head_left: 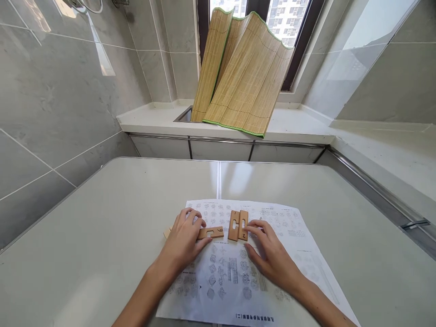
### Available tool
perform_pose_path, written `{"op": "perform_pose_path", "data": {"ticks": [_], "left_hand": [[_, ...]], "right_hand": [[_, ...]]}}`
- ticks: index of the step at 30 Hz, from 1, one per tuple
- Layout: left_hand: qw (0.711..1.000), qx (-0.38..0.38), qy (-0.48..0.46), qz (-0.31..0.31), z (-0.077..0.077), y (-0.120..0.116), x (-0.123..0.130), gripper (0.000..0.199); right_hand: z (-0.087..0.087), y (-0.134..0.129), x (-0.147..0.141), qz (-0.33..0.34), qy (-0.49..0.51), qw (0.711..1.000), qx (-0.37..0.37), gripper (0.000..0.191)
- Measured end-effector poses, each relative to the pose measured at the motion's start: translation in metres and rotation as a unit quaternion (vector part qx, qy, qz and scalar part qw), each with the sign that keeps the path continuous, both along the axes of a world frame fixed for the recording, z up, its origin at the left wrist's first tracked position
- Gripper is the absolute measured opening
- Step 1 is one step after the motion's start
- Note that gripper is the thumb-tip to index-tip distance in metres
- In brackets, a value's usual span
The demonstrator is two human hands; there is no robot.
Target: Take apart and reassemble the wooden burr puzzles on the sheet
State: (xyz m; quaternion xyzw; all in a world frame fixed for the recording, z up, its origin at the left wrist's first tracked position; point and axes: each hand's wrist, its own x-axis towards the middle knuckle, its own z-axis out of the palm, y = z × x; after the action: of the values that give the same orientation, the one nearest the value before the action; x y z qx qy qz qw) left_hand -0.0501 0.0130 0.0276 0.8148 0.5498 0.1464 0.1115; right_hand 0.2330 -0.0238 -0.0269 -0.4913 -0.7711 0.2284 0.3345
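My left hand [186,236] is closed round a notched wooden puzzle piece [216,232], which lies level with its marked end sticking out to the right. Another light wooden piece [166,232] shows only a corner past the hand's left side; the rest is hidden. Two more notched pieces stand side by side on the paper, a left one [233,230] and a right one [243,218] marked 2. My right hand [267,247] rests beside them, fingers apart, its fingertips touching the right piece's edge. Under everything lies a printed sheet [272,299] covered in small diagrams.
A pale table [136,190] with a centre seam holds the sheet. Tiled walls [78,91] rise at the left and right. Behind, a bamboo mat [248,77] with green edging leans on a white ledge [156,118] before a window.
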Motion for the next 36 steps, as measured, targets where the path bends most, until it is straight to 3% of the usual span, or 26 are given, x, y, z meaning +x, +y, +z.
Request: {"op": "perform_pose_path", "data": {"ticks": [5, 10, 14, 18, 20, 23, 27, 36], "left_hand": [[0.999, -0.015, -0.028, -0.018, -0.003, 0.003, 0.015, 0.016], [0.996, -0.088, -0.005, -0.012, 0.003, 0.002, 0.028, 0.012], [0.991, -0.126, -0.02, -0.04, 0.008, 0.003, 0.036, 0.007], [0.978, -0.178, -0.103, -0.042, 0.011, 0.004, 0.043, 0.027], [0.954, -0.212, -0.21, -0.029, 0.01, 0.002, 0.047, 0.035], [0.889, -0.272, -0.367, -0.017, 0.001, -0.004, 0.054, 0.041], [0.807, -0.341, -0.482, -0.027, -0.014, -0.011, 0.061, 0.04], [0.761, -0.367, -0.534, -0.036, -0.01, -0.017, 0.064, 0.043]], "right_hand": [[-0.003, 0.001, 0.004, -0.014, -0.047, 0.999, -0.006, 0.057], [-0.004, 0.007, 0.005, -0.003, -0.093, 0.996, -0.004, 0.073], [-0.006, 0.012, 0.006, 0.015, -0.104, 0.994, 0.005, 0.072], [-0.008, 0.013, 0.009, -0.001, -0.089, 0.996, 0.033, 0.054], [-0.008, 0.013, 0.01, -0.019, -0.084, 0.995, 0.047, 0.042], [-0.006, 0.014, 0.012, -0.052, -0.072, 0.994, 0.062, 0.022], [-0.006, 0.016, 0.015, -0.069, -0.062, 0.994, 0.066, 0.009], [-0.004, 0.016, 0.018, -0.089, -0.037, 0.995, -0.01, 0.021]]}}
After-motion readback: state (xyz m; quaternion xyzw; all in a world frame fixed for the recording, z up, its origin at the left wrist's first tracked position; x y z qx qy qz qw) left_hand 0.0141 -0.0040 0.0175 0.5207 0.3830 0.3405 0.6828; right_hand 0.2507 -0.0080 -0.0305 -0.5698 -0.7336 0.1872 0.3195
